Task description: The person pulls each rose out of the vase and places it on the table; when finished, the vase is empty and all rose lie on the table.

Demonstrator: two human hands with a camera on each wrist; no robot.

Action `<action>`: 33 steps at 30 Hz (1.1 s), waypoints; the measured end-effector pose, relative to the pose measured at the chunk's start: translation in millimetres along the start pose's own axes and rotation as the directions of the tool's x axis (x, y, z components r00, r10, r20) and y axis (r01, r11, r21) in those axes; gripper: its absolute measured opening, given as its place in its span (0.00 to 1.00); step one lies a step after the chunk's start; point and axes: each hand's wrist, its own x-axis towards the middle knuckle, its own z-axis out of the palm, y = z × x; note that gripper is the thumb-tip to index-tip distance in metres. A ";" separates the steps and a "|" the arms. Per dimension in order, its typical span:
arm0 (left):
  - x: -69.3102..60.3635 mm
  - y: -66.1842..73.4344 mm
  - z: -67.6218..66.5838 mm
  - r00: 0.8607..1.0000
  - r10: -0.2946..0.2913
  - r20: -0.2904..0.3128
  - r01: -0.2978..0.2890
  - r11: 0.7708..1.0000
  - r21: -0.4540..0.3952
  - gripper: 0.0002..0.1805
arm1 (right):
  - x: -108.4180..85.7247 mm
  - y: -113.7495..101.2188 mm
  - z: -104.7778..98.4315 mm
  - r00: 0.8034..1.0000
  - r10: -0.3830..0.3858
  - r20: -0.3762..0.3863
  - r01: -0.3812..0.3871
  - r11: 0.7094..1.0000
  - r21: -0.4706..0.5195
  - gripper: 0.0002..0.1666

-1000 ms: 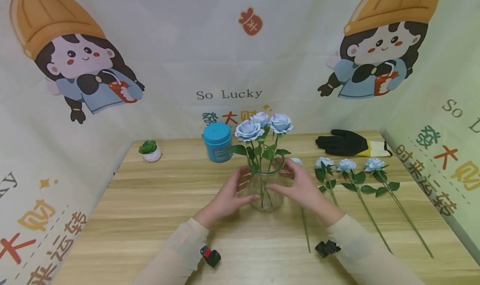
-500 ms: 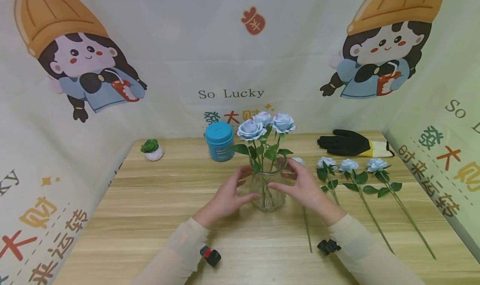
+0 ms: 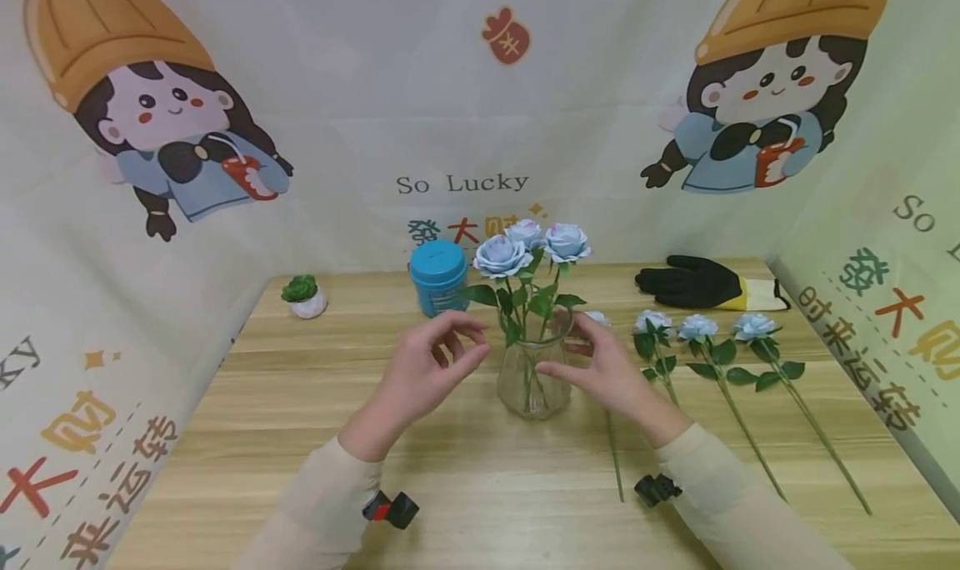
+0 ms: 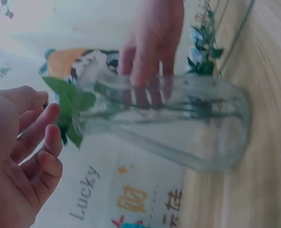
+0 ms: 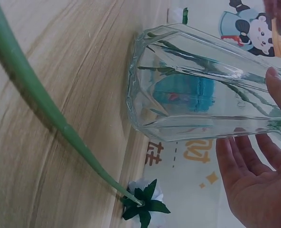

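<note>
Head view, hours counted from the vase. Glass vase [image 3: 534, 387], one, upright on the desk [image 3: 285, 420]; three roses [image 3: 502, 256], pale blue, standing in it, the rear bloom partly covered. Left hand [image 3: 423, 366]: at nine o'clock, apart from the glass, fingers loosely bent, holding nothing. Right hand [image 3: 618, 378]: at three o'clock, grasping the vase, thumb in front, fingertips partly hidden behind the glass. Loose roses [image 3: 697, 328], four, from two to four o'clock; the nearest largely covered by the right hand. Black glove [image 3: 690, 282], at two. Blue tub [image 3: 438, 278], between ten and eleven, its lower edge met by the left fingers. Potted plant [image 3: 303, 297], between nine and ten.

Left wrist view, blurred. Vase on its side in the picture; right hand at twelve, fingers against the glass; left hand at nine, cut off by the edge. Blooms out of sight.

Right wrist view. Vase mouth cut off at three; tub seen distorted through the glass; one loose rose, bloom at six, stem cut off at ten.
</note>
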 end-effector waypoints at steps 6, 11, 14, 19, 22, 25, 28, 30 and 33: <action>13.8 24.5 11.7 0.997 0.075 -0.028 -0.077 0.994 -0.074 0.13 | 0.9 0.7 -0.6 1.000 -0.006 0.006 0.006 1.000 -0.016 0.43; 24.5 24.3 17.5 0.988 -0.032 -0.150 0.033 0.999 0.006 0.11 | 2.5 2.1 2.3 1.000 -0.027 0.002 0.027 1.000 0.000 0.41; 30.3 19.7 19.4 0.972 -0.083 -0.221 0.108 0.989 0.105 0.08 | 2.0 1.4 3.4 1.000 -0.021 -0.003 0.021 1.000 0.003 0.41; 42.1 12.7 24.3 0.963 -0.120 -0.242 0.174 0.961 0.217 0.06 | 1.8 3.0 2.6 0.999 -0.028 -0.018 0.027 0.999 -0.017 0.42; 46.5 9.9 27.0 0.964 -0.147 -0.223 0.183 0.972 0.150 0.08 | 1.9 5.5 3.2 0.999 -0.034 -0.021 0.033 0.999 -0.011 0.42; 48.8 7.1 29.6 0.961 -0.204 -0.185 0.213 0.977 0.026 0.10 | 1.9 6.9 3.8 0.999 -0.041 -0.018 0.041 0.999 0.003 0.42; 50.9 4.9 31.9 0.953 -0.262 -0.150 0.255 0.965 -0.060 0.09 | 1.7 6.8 3.8 0.999 -0.038 -0.021 0.039 0.999 0.011 0.42; 52.3 4.5 32.9 0.947 -0.289 -0.139 0.277 0.956 -0.098 0.09 | 1.7 6.4 3.4 0.999 -0.042 -0.021 0.042 0.999 0.009 0.42; 54.4 4.8 33.3 0.943 -0.304 -0.138 0.285 0.949 -0.138 0.08 | 2.0 5.6 2.2 0.999 -0.041 -0.023 0.041 0.999 0.000 0.42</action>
